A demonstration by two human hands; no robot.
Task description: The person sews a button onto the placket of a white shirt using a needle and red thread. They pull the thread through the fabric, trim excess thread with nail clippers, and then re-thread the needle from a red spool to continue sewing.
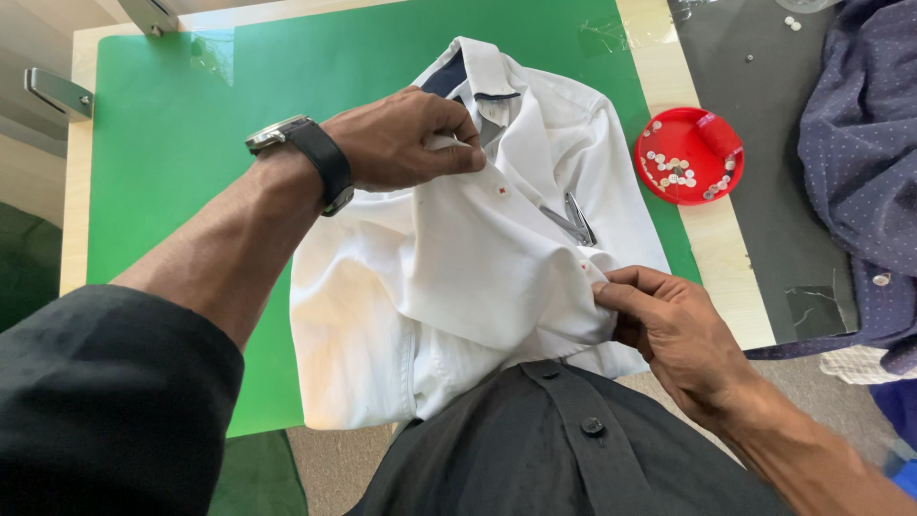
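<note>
— What's nearest?
— The right hand (669,320), pinched on the near edge of the white shirt (458,277), which lies on a green mat (181,143) on the bench (731,258).
— And further off?
— The left hand (406,139), wearing a watch (304,151), pinches the shirt's front by the collar. Beyond, right, sits a red dish (690,156) of buttons.

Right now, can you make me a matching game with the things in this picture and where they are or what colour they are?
Things:
1. white shirt
2. red dish
3. wristwatch
4. scissors

Places:
A. on the left hand's wrist
B. lying on the shirt
C. spread on the green mat, pinched by both hands
D. on the table, holding small buttons

Pairs: 1-C, 2-D, 3-A, 4-B
</note>
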